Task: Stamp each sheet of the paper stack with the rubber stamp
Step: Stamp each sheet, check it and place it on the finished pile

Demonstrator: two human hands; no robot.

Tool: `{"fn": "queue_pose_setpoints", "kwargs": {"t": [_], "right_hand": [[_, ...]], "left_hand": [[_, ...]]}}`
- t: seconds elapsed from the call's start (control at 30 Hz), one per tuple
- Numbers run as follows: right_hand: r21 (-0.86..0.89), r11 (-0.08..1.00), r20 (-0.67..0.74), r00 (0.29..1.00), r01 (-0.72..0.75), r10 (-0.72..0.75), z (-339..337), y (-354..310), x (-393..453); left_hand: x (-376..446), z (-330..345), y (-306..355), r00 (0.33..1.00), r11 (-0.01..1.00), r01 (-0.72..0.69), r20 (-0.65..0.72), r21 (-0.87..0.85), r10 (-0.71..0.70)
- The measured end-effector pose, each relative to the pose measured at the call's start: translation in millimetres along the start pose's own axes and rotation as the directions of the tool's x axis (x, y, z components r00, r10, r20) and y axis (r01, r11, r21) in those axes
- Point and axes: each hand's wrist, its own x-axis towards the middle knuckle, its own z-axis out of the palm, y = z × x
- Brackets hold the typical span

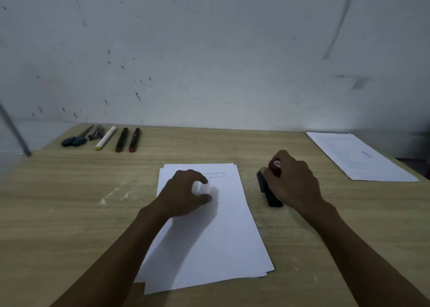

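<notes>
Right hand point(293, 181) hides most of rubber stamp point(274, 167); forearms cut off below.

There is one view only, worn on the person's head, looking forward and down across the table point(69, 190) toward the wall point(209, 51) at the far side. It sits close above, both forearms reaching in from the near edge, and its wide lens bends the table's edges.

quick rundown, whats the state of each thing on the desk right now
white paper stack: flat, top sheet unstamped where visible
left hand: on the stack, fingers curled
right hand: gripping red-topped black rubber stamp, on the desk beside the stack
separate white sheet: far right, blue mark
markers: lying capped
</notes>
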Motion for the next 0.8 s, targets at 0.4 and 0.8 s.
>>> {"fn": "queue_pose_setpoints", "kwargs": {"t": [0.4, 0.8], "right_hand": [[0.001, 0.978, 0.18, 0.962, 0.211, -0.208, 39.9, -42.1, -20.5], [-0.072, 0.971, 0.188, 0.959, 0.227, -0.21, 67.0, -45.7, -25.2]], "left_hand": [[-25.1, 24.4, -12.3, 0.994, 0.995, -0.103, -0.032, 0.013, 0.103], [-21.5, 27.7, -26.0, 0.993, 0.991, -0.119, -0.002, 0.054, 0.119]]}}
